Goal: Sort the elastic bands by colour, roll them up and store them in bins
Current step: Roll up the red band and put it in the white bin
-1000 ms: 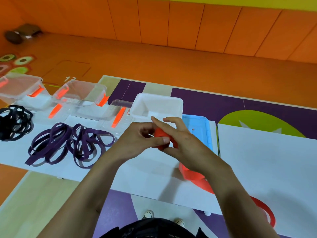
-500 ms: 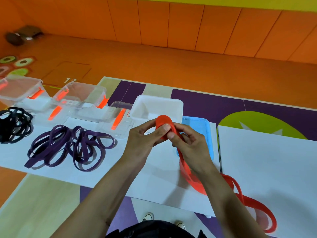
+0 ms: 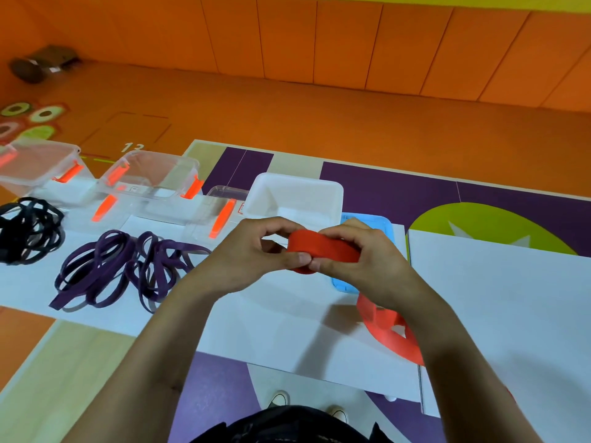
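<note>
At left we see loose purple flat elastic bands (image 3: 128,270). Mid-frame, the left hand (image 3: 252,254) and right hand (image 3: 367,260) both pinch a wide red elastic band (image 3: 323,251), partly coiled, just below a white plastic bin (image 3: 287,203). Its tail trails lower right; if either pinch slackens, we judge the coil springs open.

Patterned table (image 3: 383,190) overlaid with white sheets (image 3: 271,330), holding bands and bins.
On the sheets at far left lies a pile of black bands (image 3: 28,228), with purple bands (image 3: 121,270) beside it. Behind them stand two clear bins (image 3: 153,177) with orange latches, then what may be a third clear container (image 3: 220,212), a white tray (image 3: 297,196) and a blue tray (image 3: 380,223). A red band (image 3: 390,337) trails onto the sheet at right.
</note>
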Demonstrator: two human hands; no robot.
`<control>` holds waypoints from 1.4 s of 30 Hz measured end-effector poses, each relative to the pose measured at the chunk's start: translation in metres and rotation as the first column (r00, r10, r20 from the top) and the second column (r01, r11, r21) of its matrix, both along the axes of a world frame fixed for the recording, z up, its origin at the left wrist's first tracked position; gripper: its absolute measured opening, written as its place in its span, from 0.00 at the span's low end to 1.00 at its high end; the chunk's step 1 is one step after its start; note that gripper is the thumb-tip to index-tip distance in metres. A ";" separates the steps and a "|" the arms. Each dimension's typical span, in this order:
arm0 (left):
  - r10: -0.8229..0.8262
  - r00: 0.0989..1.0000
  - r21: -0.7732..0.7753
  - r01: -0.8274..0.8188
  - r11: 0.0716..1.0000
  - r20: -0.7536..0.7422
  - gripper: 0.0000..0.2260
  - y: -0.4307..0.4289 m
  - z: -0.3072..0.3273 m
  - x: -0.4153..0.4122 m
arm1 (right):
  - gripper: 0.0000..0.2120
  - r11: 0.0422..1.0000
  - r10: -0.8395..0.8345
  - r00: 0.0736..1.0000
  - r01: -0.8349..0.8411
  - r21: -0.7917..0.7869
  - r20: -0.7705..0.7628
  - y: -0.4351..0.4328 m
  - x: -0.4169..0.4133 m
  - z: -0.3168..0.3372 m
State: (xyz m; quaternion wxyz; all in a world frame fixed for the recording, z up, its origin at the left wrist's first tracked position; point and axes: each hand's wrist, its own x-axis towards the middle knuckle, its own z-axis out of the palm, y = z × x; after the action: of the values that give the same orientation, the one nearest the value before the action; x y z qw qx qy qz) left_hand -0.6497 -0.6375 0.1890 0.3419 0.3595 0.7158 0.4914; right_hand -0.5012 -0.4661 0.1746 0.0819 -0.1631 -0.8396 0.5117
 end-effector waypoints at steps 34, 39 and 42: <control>0.043 0.995 0.114 -0.053 0.992 0.088 0.23 0.007 -0.005 0.007 | 0.17 0.969 -0.098 0.985 0.063 -0.240 -0.140 0.002 0.002 -0.007; 0.014 0.947 0.266 -0.104 0.958 0.321 0.22 0.015 -0.014 0.017 | 0.19 0.873 -0.138 0.959 -0.001 -0.487 -0.249 0.002 0.007 -0.017; -0.004 0.942 0.277 -0.094 0.956 0.336 0.19 0.016 -0.016 0.018 | 0.22 0.849 -0.103 0.960 -0.053 -0.525 -0.262 0.011 0.011 -0.022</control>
State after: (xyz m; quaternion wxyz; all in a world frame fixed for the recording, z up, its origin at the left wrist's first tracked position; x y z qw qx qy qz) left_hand -0.6315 -0.6211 0.1729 0.3902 0.3008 0.5761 0.6522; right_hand -0.4900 -0.4553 0.1525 0.1587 -0.1162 -0.6444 0.7389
